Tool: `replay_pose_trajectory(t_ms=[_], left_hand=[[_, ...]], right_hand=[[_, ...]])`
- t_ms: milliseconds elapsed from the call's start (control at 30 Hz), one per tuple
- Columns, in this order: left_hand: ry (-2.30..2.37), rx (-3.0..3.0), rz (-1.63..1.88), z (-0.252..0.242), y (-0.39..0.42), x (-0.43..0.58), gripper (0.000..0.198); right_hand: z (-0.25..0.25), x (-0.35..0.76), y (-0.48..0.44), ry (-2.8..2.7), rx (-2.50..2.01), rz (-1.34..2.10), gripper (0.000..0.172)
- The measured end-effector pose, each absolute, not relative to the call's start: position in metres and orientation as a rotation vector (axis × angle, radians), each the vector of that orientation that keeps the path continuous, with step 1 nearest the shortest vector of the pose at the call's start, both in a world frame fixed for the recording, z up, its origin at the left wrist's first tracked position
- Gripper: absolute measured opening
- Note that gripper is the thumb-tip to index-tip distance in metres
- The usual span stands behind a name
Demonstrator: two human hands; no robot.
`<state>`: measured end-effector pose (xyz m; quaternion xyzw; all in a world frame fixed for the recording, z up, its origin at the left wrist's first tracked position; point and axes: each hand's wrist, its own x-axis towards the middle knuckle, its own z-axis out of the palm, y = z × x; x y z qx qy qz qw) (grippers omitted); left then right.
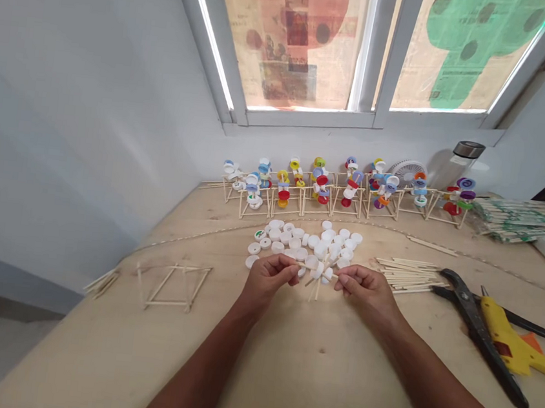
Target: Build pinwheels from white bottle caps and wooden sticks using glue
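Two hands meet: the left hand (266,286) and right hand (365,295) pinch a small stick piece with white bottle caps (318,275), held just above a pile of loose caps (303,241) on the wooden tabletop (313,370).

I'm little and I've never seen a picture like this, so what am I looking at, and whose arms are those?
A camera worn on a person's head took this picture, looking forward and down. So those are the person's own bare arms. The left hand and right hand together hold a bundle of white bottle caps on thin wooden sticks. On the wooden table lie a pile of white caps, loose sticks and a yellow glue gun. Farther back stand little stick frames with colourful caps.
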<state>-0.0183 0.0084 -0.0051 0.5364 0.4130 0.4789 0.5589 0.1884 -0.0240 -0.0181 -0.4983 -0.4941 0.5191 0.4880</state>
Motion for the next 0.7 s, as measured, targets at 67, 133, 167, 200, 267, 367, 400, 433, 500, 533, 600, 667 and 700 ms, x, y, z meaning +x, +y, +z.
replay_pose_trajectory(t_ms=[67,133,167,200,267,367,400,433,500,533,600,667,700], left_hand=[[0.984,1.268,1.135,-0.0041,0.0067,-0.0167,0.021],[0.989,1.27,1.14,-0.0032,0.0052,-0.0154,0.02],[0.991,1.271,1.144,-0.0029,0.0046,-0.015,0.02],[0.995,1.272,1.148,-0.0026,0.004,-0.0148,0.019],[1.008,1.276,1.159,-0.0025,0.0033,-0.0147,0.017],[1.043,1.277,1.178,-0.0034,0.0033,-0.0151,0.014],[1.058,1.271,1.189,-0.0039,0.0036,-0.0154,0.013],[1.073,1.263,1.2,-0.0045,0.0041,-0.0158,0.012],[1.1,1.241,1.228,-0.0055,0.0053,-0.0172,0.011],[1.112,1.231,1.245,-0.0058,0.0058,-0.0182,0.011],[1.11,1.221,1.268,-0.006,0.0064,-0.0207,0.012],[1.053,1.242,1.258,-0.0058,0.0058,-0.0233,0.016],[1.01,1.265,1.238,-0.0055,0.005,-0.0243,0.021]], right_hand=[[-0.0203,0.1884,-0.024,-1.198,-1.227,1.266,0.033],[-0.0209,0.1878,-0.0246,-1.191,-1.228,1.275,0.033],[-0.0207,0.1874,-0.0251,-1.184,-1.221,1.284,0.033],[-0.0203,0.1869,-0.0256,-1.174,-1.212,1.298,0.033],[-0.0192,0.1859,-0.0267,-1.143,-1.185,1.339,0.032],[-0.0181,0.1846,-0.0284,-1.088,-1.122,1.425,0.029],[-0.018,0.1842,-0.0289,-1.074,-1.098,1.453,0.027],[-0.0179,0.184,-0.0295,-1.065,-1.076,1.476,0.026],[-0.0177,0.1837,-0.0304,-1.056,-1.047,1.507,0.023],[-0.0176,0.1837,-0.0308,-1.052,-1.043,1.515,0.023],[-0.0172,0.1841,-0.0313,-1.035,-1.046,1.524,0.023],[-0.0167,0.1847,-0.0315,-1.012,-1.047,1.526,0.023],[-0.0165,0.1851,-0.0314,-1.003,-1.046,1.525,0.023]])
